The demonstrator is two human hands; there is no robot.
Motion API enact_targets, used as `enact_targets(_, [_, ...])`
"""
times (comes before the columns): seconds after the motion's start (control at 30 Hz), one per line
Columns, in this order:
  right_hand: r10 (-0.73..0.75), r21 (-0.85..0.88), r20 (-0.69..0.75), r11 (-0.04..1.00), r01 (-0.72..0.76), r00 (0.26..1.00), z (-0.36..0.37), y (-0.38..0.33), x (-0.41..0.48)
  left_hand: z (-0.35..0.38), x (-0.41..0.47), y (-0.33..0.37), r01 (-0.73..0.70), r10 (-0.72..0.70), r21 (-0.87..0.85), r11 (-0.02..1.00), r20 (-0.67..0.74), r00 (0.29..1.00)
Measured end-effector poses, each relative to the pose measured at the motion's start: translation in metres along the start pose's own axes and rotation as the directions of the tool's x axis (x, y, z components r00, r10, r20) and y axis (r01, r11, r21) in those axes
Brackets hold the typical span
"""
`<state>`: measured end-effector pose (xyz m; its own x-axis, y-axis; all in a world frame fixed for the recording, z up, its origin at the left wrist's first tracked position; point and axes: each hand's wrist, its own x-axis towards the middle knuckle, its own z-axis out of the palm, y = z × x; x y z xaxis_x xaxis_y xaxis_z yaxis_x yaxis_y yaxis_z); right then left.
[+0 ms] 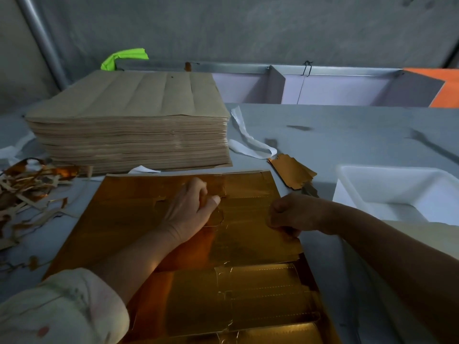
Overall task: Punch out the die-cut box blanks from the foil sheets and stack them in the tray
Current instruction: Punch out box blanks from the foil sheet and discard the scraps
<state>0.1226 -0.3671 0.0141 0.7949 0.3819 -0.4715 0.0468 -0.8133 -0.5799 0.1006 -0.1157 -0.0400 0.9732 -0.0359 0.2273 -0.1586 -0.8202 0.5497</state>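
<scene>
Your left hand (191,207), curled on the foil sheet (124,214), likely pins it (pinching or not, can't tell) so your right hand (290,214), gripping its right edge, can tear toward the tray (352,171).

This looks like a packaging or print-finishing workshop. A tall stack of brown-backed sheets (129,125) stands at 10 o'clock on a grey work surface (347,135). Tangled scrap strips (27,192) are heaped at 9 o'clock. A gold foil sheet (139,214) with die-cut lines lies at the centre, with a small pile of punched blanks (293,173) just past it and a white tray (352,184) at 3 o'clock. Behind, at 12 o'clock, is a bare concrete wall (248,28), with partitioned bins (278,83) below it.
</scene>
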Motion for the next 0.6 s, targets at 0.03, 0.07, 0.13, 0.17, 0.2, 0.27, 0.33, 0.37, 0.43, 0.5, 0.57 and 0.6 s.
enact_targets(0.03, [0.000,-0.001,-0.001,1.000,0.000,1.000,0.000,0.000,-0.001,-0.004,-0.004,0.001,-0.023,0.023,0.011,1.000,0.015,1.000])
enact_targets(0.07, [0.001,0.000,-0.002,1.000,-0.001,1.000,0.000,0.000,-0.001,-0.007,-0.008,0.002,-0.055,0.053,0.025,0.998,0.060,0.997])
enact_targets(0.13, [-0.001,0.008,-0.001,1.000,0.001,1.000,0.001,0.000,-0.001,-0.011,-0.020,0.003,-0.130,0.109,0.073,0.989,0.245,0.963])
enact_targets(0.17, [-0.001,0.015,-0.002,1.000,0.001,1.000,0.001,0.000,-0.001,-0.012,-0.028,0.002,-0.178,0.129,0.117,0.977,0.342,0.931])
enact_targets(0.2, [0.000,0.021,-0.003,1.000,0.000,1.000,0.002,0.000,-0.001,-0.012,-0.034,0.001,-0.231,0.143,0.168,0.958,0.420,0.896])
enact_targets(0.27, [0.004,0.008,-0.003,1.000,-0.004,1.000,0.001,0.000,-0.001,-0.009,-0.042,-0.004,-0.309,0.148,0.245,0.919,0.512,0.846])
enact_targets(0.33, [0.007,-0.021,-0.009,1.000,-0.007,1.000,0.001,0.000,-0.001,-0.003,-0.046,-0.010,-0.333,0.129,0.293,0.896,0.545,0.828])
enact_targets(0.37, [0.010,-0.027,-0.009,1.000,-0.010,1.000,0.000,0.000,-0.002,-0.001,-0.047,-0.012,-0.340,0.123,0.320,0.884,0.544,0.830])
enact_targets(0.43, [0.013,-0.013,-0.006,1.000,-0.013,1.000,0.000,0.000,-0.001,0.004,-0.048,-0.014,-0.361,0.126,0.372,0.855,0.525,0.841])
enact_targets(0.5, [0.011,-0.005,-0.002,1.000,-0.011,1.000,0.000,0.000,-0.001,0.007,-0.049,-0.016,-0.369,0.132,0.393,0.843,0.512,0.849])
enact_targets(0.57, [0.008,-0.007,0.004,1.000,-0.008,1.000,0.000,0.001,0.000,0.009,-0.049,-0.016,-0.365,0.132,0.390,0.845,0.510,0.850])
enact_targets(0.6, [0.008,-0.008,0.007,1.000,-0.008,1.000,0.000,0.001,0.000,0.009,-0.049,-0.017,-0.362,0.131,0.386,0.849,0.509,0.850])
